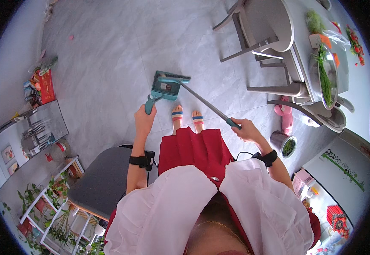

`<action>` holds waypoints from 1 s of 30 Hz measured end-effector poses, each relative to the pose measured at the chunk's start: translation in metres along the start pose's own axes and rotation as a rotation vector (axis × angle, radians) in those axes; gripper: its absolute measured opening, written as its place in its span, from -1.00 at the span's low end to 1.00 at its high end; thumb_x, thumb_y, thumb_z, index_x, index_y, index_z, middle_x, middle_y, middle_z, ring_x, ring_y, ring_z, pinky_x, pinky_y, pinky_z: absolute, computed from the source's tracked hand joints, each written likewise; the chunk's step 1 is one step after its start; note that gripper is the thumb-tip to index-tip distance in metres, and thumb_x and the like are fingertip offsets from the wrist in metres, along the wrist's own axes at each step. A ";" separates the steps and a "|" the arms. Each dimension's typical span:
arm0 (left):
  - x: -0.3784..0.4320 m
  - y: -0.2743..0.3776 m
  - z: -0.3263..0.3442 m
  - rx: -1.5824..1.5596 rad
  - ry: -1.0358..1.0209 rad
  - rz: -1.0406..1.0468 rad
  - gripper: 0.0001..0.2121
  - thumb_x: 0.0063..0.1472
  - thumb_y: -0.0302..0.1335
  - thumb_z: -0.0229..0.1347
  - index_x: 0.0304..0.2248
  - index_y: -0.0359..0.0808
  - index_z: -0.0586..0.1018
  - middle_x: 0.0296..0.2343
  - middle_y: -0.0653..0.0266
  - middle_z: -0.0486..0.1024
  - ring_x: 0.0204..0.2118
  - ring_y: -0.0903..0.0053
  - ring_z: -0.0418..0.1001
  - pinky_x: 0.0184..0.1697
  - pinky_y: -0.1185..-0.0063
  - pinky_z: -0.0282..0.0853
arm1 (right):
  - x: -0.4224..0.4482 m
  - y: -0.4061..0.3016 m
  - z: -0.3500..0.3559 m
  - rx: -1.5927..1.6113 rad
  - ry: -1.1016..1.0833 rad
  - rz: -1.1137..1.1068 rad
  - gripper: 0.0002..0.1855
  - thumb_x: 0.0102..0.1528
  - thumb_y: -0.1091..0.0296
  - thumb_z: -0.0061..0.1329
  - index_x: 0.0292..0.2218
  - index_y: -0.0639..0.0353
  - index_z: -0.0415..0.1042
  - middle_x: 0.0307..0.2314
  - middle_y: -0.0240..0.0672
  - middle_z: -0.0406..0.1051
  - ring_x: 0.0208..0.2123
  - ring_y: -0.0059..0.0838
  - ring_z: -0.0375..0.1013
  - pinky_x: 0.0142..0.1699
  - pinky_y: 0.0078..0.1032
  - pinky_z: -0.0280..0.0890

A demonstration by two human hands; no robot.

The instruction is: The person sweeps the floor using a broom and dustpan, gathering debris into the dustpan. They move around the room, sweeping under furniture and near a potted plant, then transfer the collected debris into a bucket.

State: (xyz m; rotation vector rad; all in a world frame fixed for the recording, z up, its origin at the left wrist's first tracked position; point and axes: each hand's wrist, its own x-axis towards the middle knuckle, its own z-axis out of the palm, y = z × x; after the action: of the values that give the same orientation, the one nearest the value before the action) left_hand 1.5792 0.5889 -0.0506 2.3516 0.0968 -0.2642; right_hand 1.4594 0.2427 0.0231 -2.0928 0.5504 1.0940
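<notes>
My left hand (145,119) is closed around the teal handle of a dustpan (166,90), which is held in front of my feet. My right hand (248,130) grips the teal end of a broom's grey metal pole (208,105). The broom head (173,77), teal with dark bristles, lies across the far part of the dustpan pan. Some of the pan's inside is hidden by the broom head. Whether the dustpan touches the floor, I cannot tell. A black strap is on each wrist.
Chairs (264,25) and a table holding a steel bowl (314,73) of green stalks stand at right. A bin (280,142) and a pink plush toy (286,116) are below. At left are a red box (47,86), a dark grey seat (97,181) and a plant rack (33,207).
</notes>
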 end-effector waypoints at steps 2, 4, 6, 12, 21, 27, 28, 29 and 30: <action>-0.013 0.001 0.001 0.015 0.015 -0.009 -0.70 0.01 -0.33 0.10 -0.62 -0.45 0.38 -0.72 -0.03 0.35 -0.66 0.17 0.36 -0.57 0.40 0.23 | -0.008 0.002 -0.006 -0.041 0.020 -0.038 -0.60 -0.03 0.30 -0.11 -0.10 0.08 0.33 -0.58 -0.05 0.40 -0.52 -0.16 0.43 -0.38 -0.35 0.28; -0.027 0.000 0.006 0.014 0.043 -0.021 -0.69 0.01 -0.33 0.10 -0.62 -0.45 0.38 -0.73 -0.02 0.35 -0.68 0.20 0.35 -0.58 0.41 0.23 | -0.012 0.021 -0.007 -0.143 0.087 -0.165 -0.61 -0.04 0.29 -0.10 -0.12 0.09 0.34 -0.57 -0.05 0.40 -0.50 -0.09 0.42 -0.37 -0.32 0.28; -0.041 -0.001 0.009 -0.012 0.091 -0.044 -0.69 0.02 -0.30 0.10 -0.61 -0.44 0.40 -0.77 0.14 0.31 -0.71 0.44 0.26 -0.61 0.48 0.18 | -0.021 0.037 -0.017 -0.135 0.097 -0.199 -0.61 -0.04 0.30 -0.09 -0.12 0.09 0.34 -0.57 -0.05 0.40 -0.50 -0.08 0.41 -0.38 -0.30 0.28; -0.088 0.000 0.018 0.040 0.183 -0.115 -0.68 0.00 -0.31 0.11 -0.64 -0.44 0.38 -0.77 0.04 0.30 -0.73 0.38 0.27 -0.61 0.46 0.18 | -0.049 0.083 -0.043 -0.151 0.067 -0.210 -0.55 -0.04 0.31 -0.08 -0.06 0.06 0.30 -0.67 -0.14 0.37 -0.66 -0.32 0.38 -0.51 -0.45 0.28; -0.147 -0.001 0.023 0.056 0.190 -0.127 -0.67 -0.01 -0.30 0.11 -0.66 -0.44 0.38 -0.78 0.05 0.31 -0.75 0.36 0.28 -0.61 0.45 0.20 | -0.004 0.083 -0.036 0.193 0.088 -0.094 -0.55 0.00 0.30 -0.10 -0.04 0.11 0.29 -0.79 -0.44 0.26 -0.79 -0.64 0.25 -0.69 -0.61 0.19; -0.167 -0.005 0.030 0.017 0.139 -0.178 -0.69 -0.01 -0.30 0.10 -0.63 -0.44 0.40 -0.72 -0.01 0.37 -0.67 0.20 0.37 -0.57 0.42 0.23 | 0.081 0.057 0.009 -0.040 0.232 -0.255 -0.76 -0.04 0.34 -0.20 -0.34 0.28 0.35 -0.71 -0.04 0.36 -0.72 -0.23 0.39 -0.61 -0.34 0.29; -0.170 -0.008 0.032 0.008 0.139 -0.181 -0.69 0.00 -0.30 0.10 -0.62 -0.44 0.40 -0.70 -0.03 0.38 -0.65 0.18 0.38 -0.56 0.41 0.24 | 0.084 0.051 0.017 -0.047 0.216 -0.236 -0.78 -0.04 0.35 -0.21 -0.39 0.30 0.34 -0.69 -0.01 0.36 -0.71 -0.19 0.40 -0.60 -0.32 0.30; -0.173 -0.011 0.033 0.012 0.137 -0.176 -0.68 0.00 -0.29 0.09 -0.62 -0.44 0.40 -0.70 -0.03 0.38 -0.64 0.17 0.39 -0.55 0.40 0.24 | 0.085 0.054 0.028 -0.078 0.219 -0.252 -0.79 -0.04 0.35 -0.22 -0.39 0.30 0.33 -0.68 -0.01 0.36 -0.72 -0.19 0.40 -0.59 -0.32 0.31; -0.175 -0.008 0.033 0.014 0.134 -0.173 -0.68 0.00 -0.29 0.09 -0.61 -0.44 0.40 -0.69 -0.04 0.38 -0.63 0.15 0.39 -0.54 0.39 0.24 | 0.087 0.062 0.044 -0.110 0.220 -0.266 -0.80 -0.04 0.35 -0.22 -0.40 0.29 0.32 -0.68 -0.01 0.36 -0.73 -0.20 0.39 -0.59 -0.32 0.31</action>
State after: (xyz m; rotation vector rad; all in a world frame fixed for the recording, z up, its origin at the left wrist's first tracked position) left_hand 1.4023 0.5729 -0.0404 2.3759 0.3657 -0.1917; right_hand 1.4440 0.2305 -0.0906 -2.3199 0.3061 0.7634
